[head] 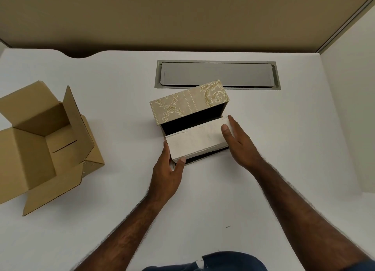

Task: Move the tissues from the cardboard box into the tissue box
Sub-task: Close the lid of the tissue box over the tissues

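Note:
A white stack of tissues (196,141) lies in the open tissue box (205,159), near its front wall, with a dark gap behind it. The box's lid (188,102), beige with a gold leaf pattern, stands raised at the back. My left hand (168,169) grips the stack's left end, thumb on its front corner. At the right end, my right hand (239,141) holds the stack with the thumb on top. The brown cardboard box (40,141) sits at the left with its flaps open, and no tissues show inside it.
The white table (121,189) carries a grey metal cable hatch (217,75) set into it just behind the tissue box. A tan partition wall rises at the back, and a white side panel (349,108) stands at the right.

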The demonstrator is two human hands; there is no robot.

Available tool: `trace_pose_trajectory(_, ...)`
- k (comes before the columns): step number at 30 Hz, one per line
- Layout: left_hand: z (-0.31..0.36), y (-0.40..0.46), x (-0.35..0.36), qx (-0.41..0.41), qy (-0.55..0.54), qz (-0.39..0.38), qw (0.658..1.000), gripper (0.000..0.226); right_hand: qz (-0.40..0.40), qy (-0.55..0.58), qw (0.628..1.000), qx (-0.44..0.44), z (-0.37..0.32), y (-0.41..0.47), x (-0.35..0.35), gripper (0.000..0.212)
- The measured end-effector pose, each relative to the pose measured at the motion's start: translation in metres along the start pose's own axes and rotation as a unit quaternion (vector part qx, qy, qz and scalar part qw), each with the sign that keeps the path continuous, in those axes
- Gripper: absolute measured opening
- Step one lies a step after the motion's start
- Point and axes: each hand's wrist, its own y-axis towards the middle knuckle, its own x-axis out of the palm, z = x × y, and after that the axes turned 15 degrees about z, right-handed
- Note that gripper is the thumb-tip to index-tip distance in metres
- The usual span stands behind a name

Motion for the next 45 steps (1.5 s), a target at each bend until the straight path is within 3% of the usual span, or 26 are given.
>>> trace_pose_trajectory(7, 0.012, 0.016, -0.017, -0.035, -0.020, 0.058, 0.998, 0.084, 0.050, 0.027, 0.998, -0.030, -0.014, 0.012, -0.012, 0.068)
trace_pose_trajectory(11, 0.028, 0.054, -0.036, 0.024, -0.011, 0.104, 0.994, 0.086, 0.048, -0.016, 0.993, -0.107, -0.033, 0.038, -0.024, 0.076)
trace_pose_trajectory(16, 0.052, 0.098, -0.038, 0.053, -0.009, 0.068, 0.996, 0.084, 0.017, -0.084, 0.976, -0.202, -0.068, 0.073, -0.022, 0.074)
trace_pose_trajectory(21, 0.059, 0.099, -0.033, 0.054, -0.037, 0.052, 0.996, 0.074, -0.032, -0.084, 0.977, -0.195, -0.071, 0.089, -0.010, 0.064)
trace_pose_trajectory(25, 0.053, 0.088, -0.034, 0.064, -0.057, 0.057, 0.995, 0.073, -0.026, -0.071, 0.976, -0.204, -0.063, 0.082, -0.011, 0.059)
trace_pose_trajectory(34, 0.042, 0.041, -0.042, 0.146, -0.028, 0.069, 0.986, 0.081, -0.024, -0.075, 0.959, -0.271, -0.032, 0.043, -0.044, 0.093)
trace_pose_trajectory(38, 0.030, 0.021, -0.040, 0.185, 0.006, 0.053, 0.981, 0.084, -0.037, -0.126, 0.946, -0.297, -0.016, 0.023, -0.055, 0.108)
trace_pose_trajectory(45, 0.021, 0.007, -0.038, 0.246, 0.090, 0.043, 0.964, 0.083, 0.011, -0.190, 0.920, -0.341, 0.005, 0.006, -0.049, 0.101)
